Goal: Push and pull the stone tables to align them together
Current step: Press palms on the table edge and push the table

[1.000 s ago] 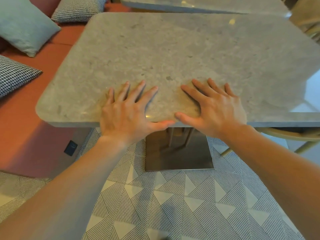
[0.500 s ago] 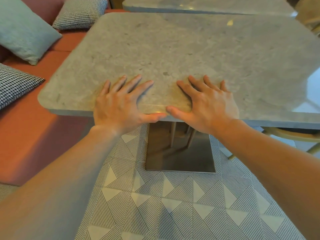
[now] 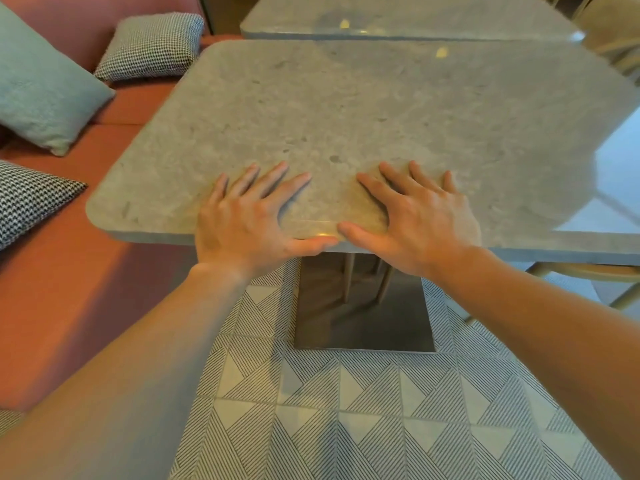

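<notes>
The near grey stone table [image 3: 381, 109] fills the middle of the view on a square metal base [image 3: 363, 317]. My left hand [image 3: 249, 220] and my right hand [image 3: 415, 220] lie flat on its near edge, side by side, fingers spread, thumbs along the rim and almost touching. A second stone table [image 3: 415, 19] stands just beyond. The near table's far edge meets its front edge with no visible gap, and the far top sits shifted a little to the right.
A terracotta bench [image 3: 69, 271] runs along the left, close to the table's side. On it lie a teal cushion [image 3: 41, 88] and two houndstooth cushions [image 3: 152, 46], [image 3: 27, 199]. A wooden chair [image 3: 588, 271] is tucked under the right side. Patterned floor tiles [image 3: 346, 410] lie below me.
The near table has slid away from me under both hands. The gap to the far table, where the bench showed through, has closed. My hands keep the same flat pose.
</notes>
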`<action>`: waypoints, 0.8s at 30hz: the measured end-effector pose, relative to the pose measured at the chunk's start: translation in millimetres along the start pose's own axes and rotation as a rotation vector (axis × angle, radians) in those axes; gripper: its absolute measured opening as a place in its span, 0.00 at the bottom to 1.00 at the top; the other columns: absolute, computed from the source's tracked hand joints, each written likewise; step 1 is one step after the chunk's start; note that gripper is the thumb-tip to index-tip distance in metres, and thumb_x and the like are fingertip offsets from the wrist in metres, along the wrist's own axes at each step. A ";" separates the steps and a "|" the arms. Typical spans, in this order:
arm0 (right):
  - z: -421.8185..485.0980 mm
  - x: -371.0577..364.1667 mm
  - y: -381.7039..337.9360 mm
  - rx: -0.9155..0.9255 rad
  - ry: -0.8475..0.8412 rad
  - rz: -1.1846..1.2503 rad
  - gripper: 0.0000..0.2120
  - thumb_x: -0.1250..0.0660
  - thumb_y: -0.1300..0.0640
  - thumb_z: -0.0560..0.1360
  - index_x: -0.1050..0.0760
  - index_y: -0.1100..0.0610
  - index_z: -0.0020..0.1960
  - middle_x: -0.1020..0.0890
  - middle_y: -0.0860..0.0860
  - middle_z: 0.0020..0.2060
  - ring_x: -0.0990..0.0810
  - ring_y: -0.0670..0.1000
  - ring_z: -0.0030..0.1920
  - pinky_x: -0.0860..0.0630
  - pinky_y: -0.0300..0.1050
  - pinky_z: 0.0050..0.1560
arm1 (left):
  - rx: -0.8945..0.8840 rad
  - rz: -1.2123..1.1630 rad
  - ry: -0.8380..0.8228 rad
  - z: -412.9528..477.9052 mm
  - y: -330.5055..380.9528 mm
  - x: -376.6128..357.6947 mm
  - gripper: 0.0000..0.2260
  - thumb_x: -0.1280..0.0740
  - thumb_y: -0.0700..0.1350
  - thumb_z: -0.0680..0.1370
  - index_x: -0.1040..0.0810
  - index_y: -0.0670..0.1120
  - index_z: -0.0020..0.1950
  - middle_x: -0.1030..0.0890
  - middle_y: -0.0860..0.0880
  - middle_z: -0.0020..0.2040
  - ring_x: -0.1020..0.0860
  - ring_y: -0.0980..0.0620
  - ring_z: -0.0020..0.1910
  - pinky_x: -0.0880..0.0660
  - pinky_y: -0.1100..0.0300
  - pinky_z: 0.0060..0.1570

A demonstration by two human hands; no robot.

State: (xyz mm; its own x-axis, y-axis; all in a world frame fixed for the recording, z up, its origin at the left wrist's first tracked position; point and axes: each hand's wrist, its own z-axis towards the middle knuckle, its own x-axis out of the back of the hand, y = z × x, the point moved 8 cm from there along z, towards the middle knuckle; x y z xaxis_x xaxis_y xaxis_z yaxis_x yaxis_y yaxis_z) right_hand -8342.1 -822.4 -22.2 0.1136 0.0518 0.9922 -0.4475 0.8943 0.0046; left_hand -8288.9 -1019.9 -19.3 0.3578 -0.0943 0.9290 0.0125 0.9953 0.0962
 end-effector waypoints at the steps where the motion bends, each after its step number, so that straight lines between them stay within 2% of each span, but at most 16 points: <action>1: 1.6 -0.3 -0.5 -0.004 0.000 0.002 0.51 0.66 0.15 0.68 0.46 0.39 0.83 0.40 0.46 0.84 0.43 0.60 0.84 0.45 0.71 0.79 | -0.003 -0.004 -0.007 2.0 -0.9 -0.5 0.49 0.49 0.86 0.63 0.31 0.64 0.80 0.30 0.55 0.82 0.32 0.44 0.82 0.39 0.39 0.80; 12: 21.8 -4.5 -16.4 -0.015 0.032 -0.004 0.54 0.69 0.15 0.66 0.44 0.40 0.83 0.38 0.48 0.84 0.41 0.62 0.83 0.45 0.75 0.76 | -0.016 -0.021 -0.016 16.9 -21.7 0.9 0.49 0.48 0.85 0.63 0.31 0.65 0.80 0.30 0.56 0.82 0.32 0.46 0.82 0.39 0.40 0.80; 24: 37.8 -7.9 -29.3 -0.029 0.031 0.010 0.52 0.65 0.15 0.69 0.43 0.41 0.83 0.37 0.50 0.84 0.41 0.65 0.83 0.46 0.79 0.76 | -0.067 -0.019 0.016 31.3 -39.9 -1.9 0.48 0.47 0.85 0.64 0.28 0.63 0.79 0.27 0.53 0.80 0.29 0.44 0.80 0.35 0.39 0.78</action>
State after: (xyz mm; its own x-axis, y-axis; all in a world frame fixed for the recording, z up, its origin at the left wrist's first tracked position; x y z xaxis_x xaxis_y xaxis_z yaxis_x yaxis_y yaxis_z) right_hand -8363.4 -865.8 -25.5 0.1375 0.0739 0.9877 -0.4226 0.9063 -0.0090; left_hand -8319.3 -1060.1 -13.7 0.3720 -0.1131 0.9213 0.0819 0.9927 0.0888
